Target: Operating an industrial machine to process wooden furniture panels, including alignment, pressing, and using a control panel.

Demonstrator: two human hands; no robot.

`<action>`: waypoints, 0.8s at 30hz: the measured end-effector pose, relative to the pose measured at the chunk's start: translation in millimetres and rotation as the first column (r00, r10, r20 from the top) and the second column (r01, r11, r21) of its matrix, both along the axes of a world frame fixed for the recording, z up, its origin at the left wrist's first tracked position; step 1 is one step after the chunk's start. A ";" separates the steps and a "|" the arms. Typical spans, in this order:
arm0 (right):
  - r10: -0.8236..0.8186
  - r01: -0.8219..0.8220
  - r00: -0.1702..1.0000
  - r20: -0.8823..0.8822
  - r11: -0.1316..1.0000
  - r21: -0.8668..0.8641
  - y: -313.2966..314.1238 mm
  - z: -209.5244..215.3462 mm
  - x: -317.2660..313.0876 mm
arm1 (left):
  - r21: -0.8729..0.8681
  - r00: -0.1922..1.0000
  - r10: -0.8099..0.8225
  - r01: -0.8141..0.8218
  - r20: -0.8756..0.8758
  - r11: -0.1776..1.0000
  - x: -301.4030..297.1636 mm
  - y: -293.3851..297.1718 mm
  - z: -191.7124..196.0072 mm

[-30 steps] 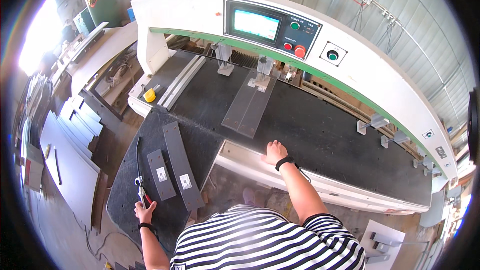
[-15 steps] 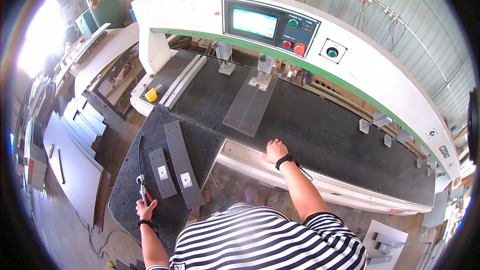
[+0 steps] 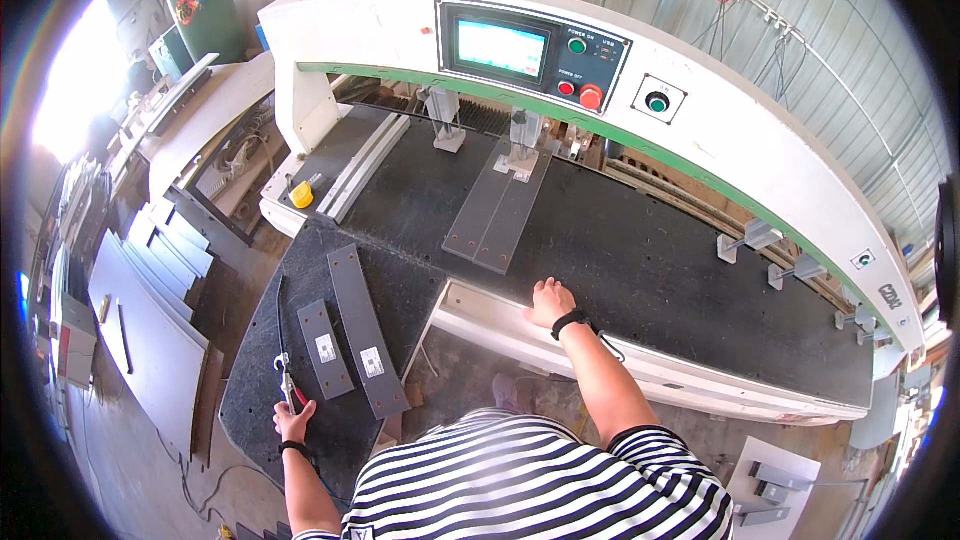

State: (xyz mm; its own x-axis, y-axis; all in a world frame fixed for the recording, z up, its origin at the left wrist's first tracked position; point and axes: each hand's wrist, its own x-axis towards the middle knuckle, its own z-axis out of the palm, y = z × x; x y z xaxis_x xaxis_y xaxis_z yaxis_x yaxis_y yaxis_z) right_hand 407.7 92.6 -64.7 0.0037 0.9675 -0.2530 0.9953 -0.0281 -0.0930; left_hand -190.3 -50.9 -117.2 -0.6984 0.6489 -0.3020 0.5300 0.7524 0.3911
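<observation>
My left hand [image 3: 292, 422] grips a red-handled tool [image 3: 287, 380] on the dark surface [image 3: 250, 410]; two grey panels [image 3: 350, 335] lie just right of that grip. My right hand [image 3: 550, 302] rests open, palm down on the machine bed's [image 3: 640, 270] edge, probably for support.

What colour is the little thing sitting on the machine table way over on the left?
Yellow. The small knob-like object shows best in the head view.
</observation>
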 end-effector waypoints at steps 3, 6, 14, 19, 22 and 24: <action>-0.002 0.002 1.000 0.018 1.000 -0.006 0.6 0.3 -1.1 | -0.031 0.997 -0.013 0.011 -0.073 0.999 2.7 7.9 -2.8; 0.000 -0.001 1.000 -0.019 0.998 -0.056 5.0 3.3 -11.1 | 0.042 0.998 0.016 -0.013 -0.064 0.999 -20.4 -7.7 -7.1; -0.002 0.002 1.000 -0.009 1.000 0.006 -1.6 -3.2 13.1 | 0.451 0.843 -0.488 0.354 0.226 0.819 73.1 -34.1 117.1; 0.007 -0.007 0.999 -0.051 1.000 -0.001 3.7 2.0 1.1 | 0.247 0.668 -0.738 0.734 -0.092 0.633 92.4 -53.6 131.8; 0.031 -0.029 0.999 -0.030 0.998 0.058 0.2 -2.8 6.6 | 0.186 0.660 -0.743 0.747 -0.105 0.638 97.5 -58.0 136.2; 0.031 -0.029 0.999 -0.031 0.998 0.057 -1.8 -3.2 11.3 | 0.083 0.672 -0.735 0.740 -0.087 0.667 109.4 -54.8 154.7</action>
